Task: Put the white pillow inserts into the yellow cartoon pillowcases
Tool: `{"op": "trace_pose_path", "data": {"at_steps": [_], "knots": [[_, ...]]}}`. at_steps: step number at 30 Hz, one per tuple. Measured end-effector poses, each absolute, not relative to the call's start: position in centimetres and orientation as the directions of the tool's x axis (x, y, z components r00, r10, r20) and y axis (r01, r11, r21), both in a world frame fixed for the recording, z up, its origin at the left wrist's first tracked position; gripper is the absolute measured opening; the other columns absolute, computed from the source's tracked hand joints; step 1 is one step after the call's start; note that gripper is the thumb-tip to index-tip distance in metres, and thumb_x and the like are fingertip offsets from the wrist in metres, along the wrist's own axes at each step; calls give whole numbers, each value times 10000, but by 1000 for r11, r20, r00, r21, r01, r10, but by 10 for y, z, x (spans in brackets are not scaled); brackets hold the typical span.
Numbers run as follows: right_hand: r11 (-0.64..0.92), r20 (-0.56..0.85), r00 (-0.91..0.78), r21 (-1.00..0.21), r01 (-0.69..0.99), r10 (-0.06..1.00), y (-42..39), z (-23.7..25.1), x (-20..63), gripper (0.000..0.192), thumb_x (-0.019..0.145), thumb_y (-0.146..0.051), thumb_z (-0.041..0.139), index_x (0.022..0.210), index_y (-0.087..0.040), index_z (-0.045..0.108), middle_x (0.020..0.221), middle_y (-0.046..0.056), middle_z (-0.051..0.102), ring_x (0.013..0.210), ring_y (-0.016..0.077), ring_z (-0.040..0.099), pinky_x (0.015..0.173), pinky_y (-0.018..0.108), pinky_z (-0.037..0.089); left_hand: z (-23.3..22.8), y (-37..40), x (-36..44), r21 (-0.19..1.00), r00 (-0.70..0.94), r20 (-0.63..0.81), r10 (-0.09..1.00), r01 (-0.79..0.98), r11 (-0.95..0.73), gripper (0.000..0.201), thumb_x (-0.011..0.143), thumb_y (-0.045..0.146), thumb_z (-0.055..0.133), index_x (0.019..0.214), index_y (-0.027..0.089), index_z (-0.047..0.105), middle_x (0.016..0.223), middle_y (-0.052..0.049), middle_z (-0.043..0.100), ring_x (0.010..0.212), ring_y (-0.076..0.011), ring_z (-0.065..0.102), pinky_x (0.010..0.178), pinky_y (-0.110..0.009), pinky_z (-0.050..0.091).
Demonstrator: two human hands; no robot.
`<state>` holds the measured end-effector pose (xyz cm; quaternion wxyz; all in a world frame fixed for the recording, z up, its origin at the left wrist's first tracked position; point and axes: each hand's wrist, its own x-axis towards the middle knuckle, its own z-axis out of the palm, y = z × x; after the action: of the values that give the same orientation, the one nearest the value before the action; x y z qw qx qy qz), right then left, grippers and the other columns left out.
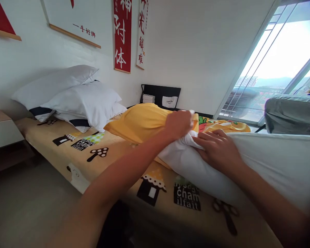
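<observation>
A yellow pillowcase (pixel 142 119) lies across the bed, its far end puffed out and its open end gathered at my hands. From that opening a white pillow (pixel 196 168) sticks out toward the lower right. My left hand (pixel 179 124) is closed in a fist round the bunched yellow rim, and a bit of white shows beside its fingers. Just to the right, my right hand (pixel 219 148) pinches the pillow's white fabric near the opening. Its thumb and some fingertips are partly hidden by the cloth.
Beneath lies a tan patterned bed cover (pixel 134 186). White pillows (pixel 93 100) are stacked against the wall at left, beside a nightstand (pixel 2 129). More yellow printed fabric (pixel 227 126) lies beyond my hands. A black chair-like frame (pixel 161 94) and a grey covered piece (pixel 291 113) stand behind.
</observation>
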<state>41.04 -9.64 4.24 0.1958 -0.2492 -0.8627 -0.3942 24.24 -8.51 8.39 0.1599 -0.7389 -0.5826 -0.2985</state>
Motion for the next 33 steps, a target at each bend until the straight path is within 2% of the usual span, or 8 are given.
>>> {"op": "trace_pose_path", "data": {"at_steps": [8,12,18,20,24,27,30,33], "knots": [[436,553,-654,488,756,516,-55,40,415,276,843,-141,429,774,-147,696,780,155,684,813,291,571,790,429,360,57,-99,299,-68,348,740,576,890,-451,238,950,228,396,1077,215,597,989,-26,650,898,-195,584,648,-311,415],[479,570,-662,460,748,486,-59,43,443,323,895,-339,431,941,-150,689,952,168,680,924,312,596,870,489,369,38,-88,267,-118,281,809,516,938,-325,224,946,230,389,1050,186,582,996,-79,615,962,-238,528,770,-374,379],[649,661,-407,-162,744,631,-89,98,456,474,831,-580,423,1028,-245,695,1124,88,684,970,281,631,843,456,476,9,-91,245,-127,293,807,512,934,-335,176,913,290,462,1000,213,593,972,-67,589,927,-230,495,764,-368,327],[658,710,-343,-223,719,615,-96,119,428,473,796,-562,471,1056,-238,697,1102,90,694,927,275,639,796,444,492,3,-97,255,-169,365,803,471,898,-407,180,910,296,457,977,221,607,944,-60,589,913,-220,486,761,-362,314],[816,682,-593,-9,578,428,-73,132,359,532,838,-528,488,1280,-243,573,1264,87,618,1138,300,558,959,504,394,-5,-112,258,-286,519,766,379,804,-521,211,902,253,425,923,239,635,841,-44,587,860,-201,478,736,-351,295],[822,460,-713,-69,565,529,-43,118,328,632,846,-535,495,1374,-188,474,1146,113,669,1008,277,609,917,465,410,-11,-125,238,-352,578,748,326,762,-543,241,908,230,407,918,253,647,799,-38,585,843,-191,485,731,-343,305],[849,233,-821,-235,473,522,-29,103,317,539,878,-538,429,1219,-155,595,1035,86,691,875,206,604,789,329,444,-14,-135,221,-378,614,704,357,749,-545,233,913,233,421,898,248,653,802,-42,594,845,-188,498,731,-336,322],[857,298,-806,-245,453,512,-33,103,319,437,859,-519,437,904,-148,664,830,37,663,742,166,537,658,273,399,-11,-140,221,-390,628,688,363,742,-545,235,922,249,422,899,246,656,797,-41,602,836,-186,512,723,-332,331]]}}
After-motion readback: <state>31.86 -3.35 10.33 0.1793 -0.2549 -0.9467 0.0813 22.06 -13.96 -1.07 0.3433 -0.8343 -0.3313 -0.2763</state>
